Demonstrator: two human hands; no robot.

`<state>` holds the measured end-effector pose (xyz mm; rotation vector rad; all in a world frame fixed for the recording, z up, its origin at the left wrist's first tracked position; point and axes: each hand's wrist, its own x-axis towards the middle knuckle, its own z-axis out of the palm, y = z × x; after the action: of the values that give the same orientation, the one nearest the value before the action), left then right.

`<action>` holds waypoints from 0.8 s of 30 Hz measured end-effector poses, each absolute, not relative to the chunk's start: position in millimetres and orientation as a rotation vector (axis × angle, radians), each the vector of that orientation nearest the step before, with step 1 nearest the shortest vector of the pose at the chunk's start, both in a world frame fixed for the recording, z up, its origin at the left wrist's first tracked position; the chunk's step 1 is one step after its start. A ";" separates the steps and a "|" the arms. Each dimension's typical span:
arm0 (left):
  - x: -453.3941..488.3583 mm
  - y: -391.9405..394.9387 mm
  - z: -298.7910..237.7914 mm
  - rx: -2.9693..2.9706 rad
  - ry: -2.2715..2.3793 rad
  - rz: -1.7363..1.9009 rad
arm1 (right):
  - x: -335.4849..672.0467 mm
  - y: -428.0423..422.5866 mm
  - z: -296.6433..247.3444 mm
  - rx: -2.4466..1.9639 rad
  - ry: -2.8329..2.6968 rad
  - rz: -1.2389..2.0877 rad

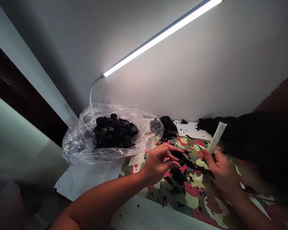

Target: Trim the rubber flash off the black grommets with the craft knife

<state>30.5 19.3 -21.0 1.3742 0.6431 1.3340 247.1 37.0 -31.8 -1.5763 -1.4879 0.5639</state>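
Observation:
My left hand [159, 163] pinches a small round black piece [180, 156] between thumb and fingertips, just above a camouflage-patterned mat [194, 195]. My right hand [220, 169] is closed round a slim white stick-like tool [216, 137] that points up and to the right. The two hands are close together, the tool's lower end near the black piece. Black scraps lie scattered on the mat beneath them.
A clear plastic bag [86, 143] full of black round pieces [114, 131] sits at the left. Small heaps of black trimmings [169, 126] lie by the wall, and a large dark mass [266, 147] fills the right. A lit tube lamp [163, 35] slants overhead.

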 end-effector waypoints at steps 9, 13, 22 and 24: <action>33.0 25.2 -32.5 1.033 0.706 1.008 | 230.0 18.6 -23.1 -1.157 -1.479 0.834; 31.3 25.6 -34.1 1.106 0.717 1.018 | 232.1 13.8 -19.1 -1.156 -1.444 0.878; 31.6 24.7 -40.1 0.929 0.803 0.994 | 222.1 5.3 -15.8 -1.038 -1.320 0.922; 32.6 25.4 -42.0 0.877 0.754 1.032 | 219.2 2.2 -14.0 -1.033 -1.415 0.880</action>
<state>32.6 25.4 -42.0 0.8773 0.7544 1.0325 219.2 2.2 -14.0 -1.0331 -1.4149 0.8797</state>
